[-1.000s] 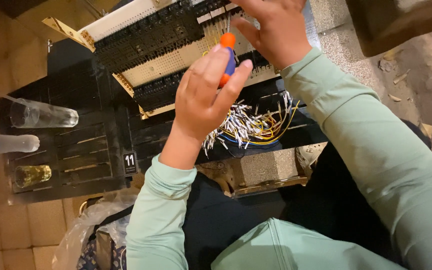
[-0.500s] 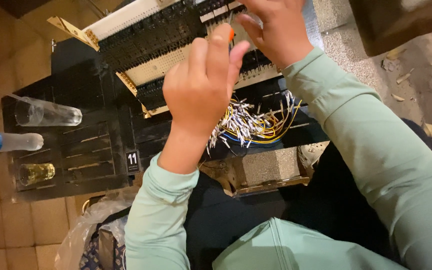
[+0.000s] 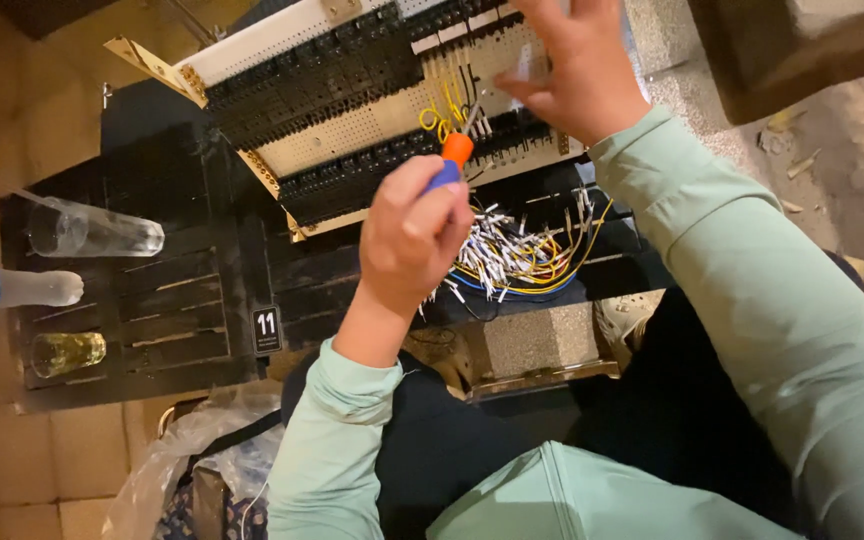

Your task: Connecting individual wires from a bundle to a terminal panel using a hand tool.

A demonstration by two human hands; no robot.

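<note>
My left hand is closed around a screwdriver with an orange and blue handle, its tip pointing up at a white perforated panel fitted with rows of black terminal blocks. My right hand rests on the panel's upper right, fingertips pinching at short yellow wires by the terminals; whether it grips one I cannot tell. A loose bundle of yellow, white and blue wires lies below the panel, just right of my left hand.
A black slatted table carries a numbered tag, a clear glass lying on its side, a clear bottle and a small glass of yellow liquid. A plastic bag sits at the lower left.
My left hand has dropped lower and turned, so the screwdriver handle shows again and points at the terminals. My right hand stays on the panel's upper right. The view has shifted slightly.
</note>
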